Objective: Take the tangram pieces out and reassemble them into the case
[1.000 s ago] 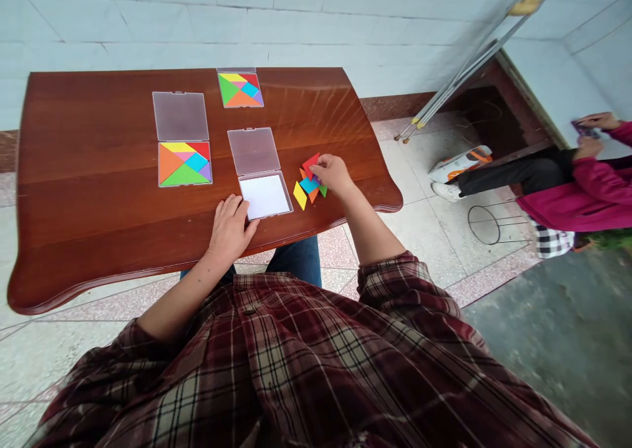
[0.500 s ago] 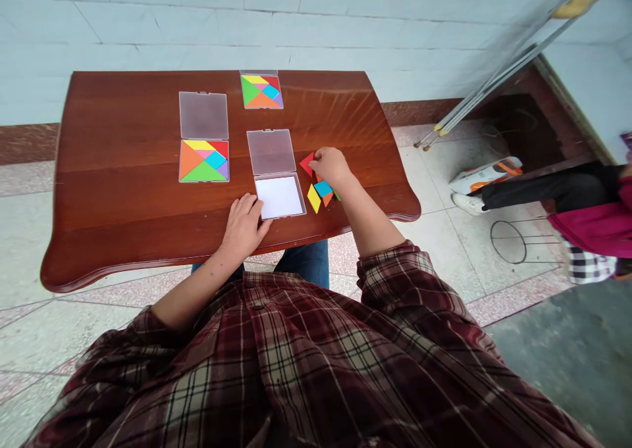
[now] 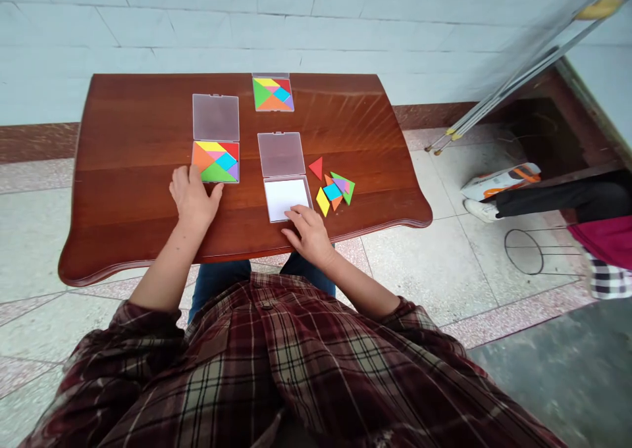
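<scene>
My left hand (image 3: 192, 196) rests with its fingertips at the lower left corner of a clear plastic case holding a finished coloured tangram square (image 3: 216, 162). My right hand (image 3: 307, 229) lies on the front edge of an open clear case with a white base (image 3: 285, 199), and its lid (image 3: 281, 154) lies flat behind it. Just right of that case are loose tangram pieces: a red triangle (image 3: 316, 168), a yellow parallelogram (image 3: 322, 201), a blue square (image 3: 332, 191) and a green triangle (image 3: 347, 188). A third filled case (image 3: 273, 94) sits at the far edge.
All this lies on a polished brown wooden table (image 3: 123, 172) with a curved front edge. Off to the right are a seated person's dark trouser leg and white shoe (image 3: 480, 210), a wire stand (image 3: 523, 252), and leaning metal poles (image 3: 513, 86).
My right hand has left the loose pieces and moved to the white-based case. My left hand has moved left to the filled case. The loose pieces now show uncovered, with the green and purple ones grouped.
</scene>
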### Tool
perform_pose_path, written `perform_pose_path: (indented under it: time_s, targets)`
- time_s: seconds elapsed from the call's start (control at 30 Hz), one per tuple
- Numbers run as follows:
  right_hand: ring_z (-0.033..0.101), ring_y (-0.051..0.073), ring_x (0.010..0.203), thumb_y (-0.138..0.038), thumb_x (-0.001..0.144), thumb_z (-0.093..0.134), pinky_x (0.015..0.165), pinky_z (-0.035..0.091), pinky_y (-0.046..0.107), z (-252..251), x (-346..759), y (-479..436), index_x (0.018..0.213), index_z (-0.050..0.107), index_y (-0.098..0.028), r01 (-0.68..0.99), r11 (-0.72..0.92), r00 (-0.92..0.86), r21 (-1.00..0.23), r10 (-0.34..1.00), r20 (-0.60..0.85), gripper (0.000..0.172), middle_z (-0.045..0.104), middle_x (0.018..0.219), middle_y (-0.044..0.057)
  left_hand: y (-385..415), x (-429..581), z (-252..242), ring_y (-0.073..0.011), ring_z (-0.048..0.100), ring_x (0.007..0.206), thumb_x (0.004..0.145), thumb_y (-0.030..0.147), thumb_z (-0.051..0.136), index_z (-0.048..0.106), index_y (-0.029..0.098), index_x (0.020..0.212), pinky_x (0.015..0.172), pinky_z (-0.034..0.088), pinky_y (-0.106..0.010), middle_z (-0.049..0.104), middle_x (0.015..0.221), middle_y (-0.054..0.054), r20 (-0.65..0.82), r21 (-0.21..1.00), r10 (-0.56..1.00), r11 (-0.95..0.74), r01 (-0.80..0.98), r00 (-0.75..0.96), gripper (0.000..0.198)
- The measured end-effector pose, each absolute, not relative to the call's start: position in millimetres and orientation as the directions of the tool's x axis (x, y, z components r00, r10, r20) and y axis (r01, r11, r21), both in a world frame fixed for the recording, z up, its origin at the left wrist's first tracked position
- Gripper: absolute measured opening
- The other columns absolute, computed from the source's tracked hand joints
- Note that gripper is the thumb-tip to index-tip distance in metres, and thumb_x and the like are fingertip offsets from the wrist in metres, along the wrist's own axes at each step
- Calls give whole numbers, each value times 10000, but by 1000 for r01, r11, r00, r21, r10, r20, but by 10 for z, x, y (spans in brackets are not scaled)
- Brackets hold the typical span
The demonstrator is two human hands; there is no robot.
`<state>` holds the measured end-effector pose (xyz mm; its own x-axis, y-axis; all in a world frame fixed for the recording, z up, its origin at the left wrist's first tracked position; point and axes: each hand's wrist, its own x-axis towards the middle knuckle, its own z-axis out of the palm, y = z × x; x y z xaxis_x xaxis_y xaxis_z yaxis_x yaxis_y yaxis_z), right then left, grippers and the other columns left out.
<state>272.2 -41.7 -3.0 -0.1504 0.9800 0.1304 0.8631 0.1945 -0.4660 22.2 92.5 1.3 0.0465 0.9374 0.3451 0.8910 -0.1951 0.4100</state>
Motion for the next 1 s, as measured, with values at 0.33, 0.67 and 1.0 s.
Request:
perform_pose_path:
  time_s: [0.33, 0.67, 1.0]
  targets:
    - [584, 262, 1147, -297, 943, 508, 981, 459, 429, -362, 2649, -457, 1151, 648, -155, 853, 316, -114, -416, 890, 441, 288, 658, 1190, 154, 1084, 617, 132, -453, 349, 1375, 763, 685, 567, 347, 57, 1470, 1144, 212, -659, 429, 1442, -293, 54, 236, 992, 94, 967, -110, 971]
    - [570, 249, 1148, -259, 961, 468, 1013, 434, 438, -289, 2604, -444, 1126, 665, -189, 832, 311, -165, -459, 929, 330, 266, 668, 1163, 120, 1250, 603, 91, -496, 268, 1424, 793, 642, 580, 339, 9, 1470, 1155, 99, -699, 371, 1486, -325, 95, 306, 983, 124, 944, -160, 958]
    - [560, 231, 1110, -197, 949, 422, 1041, 449, 451, -288, 2550, -328, 1082, 674, -176, 746, 400, -224, -533, 904, 364, 286, 655, 1127, 123, 478, 937, -25, -393, 344, 1420, 888, 499, 463, 440, 97, 1397, 1160, 235, -601, 464, 1463, -234, 221, 394, 893, -450, 801, 393, 649]
